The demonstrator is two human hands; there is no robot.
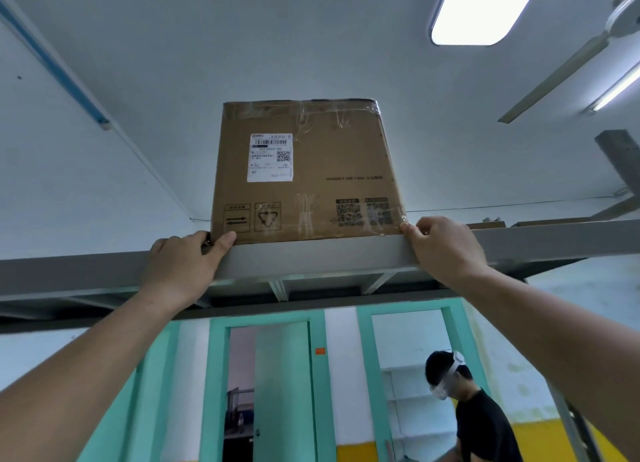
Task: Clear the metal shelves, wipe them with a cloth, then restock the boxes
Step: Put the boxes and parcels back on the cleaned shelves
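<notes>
Cardboard box (pixel 304 170) at 12 o'clock on the top metal shelf (pixel 311 257), my left hand (pixel 183 264) clasping its 7 o'clock corner, my right hand (pixel 446 250) its 5 o'clock corner; whether clearing or restocking is unclear, and either calls for a level two-handed slide.

View angled up at top metal shelf (pixel 322 257). Cardboard box (pixel 311 184) stands upright at its front edge, white shipping label (pixel 270 158) facing out, clear tape across the top. Left hand (pixel 183 264) grips lower left corner, thumb on front face. Right hand (pixel 446 250) grips lower right corner, fingers (pixel 431 223) curled round the side. Below shelf: teal doors (pixel 277 392), second person (pixel 481 423) wearing a headset. Lit ceiling lamp (pixel 485 7) upper right.
</notes>
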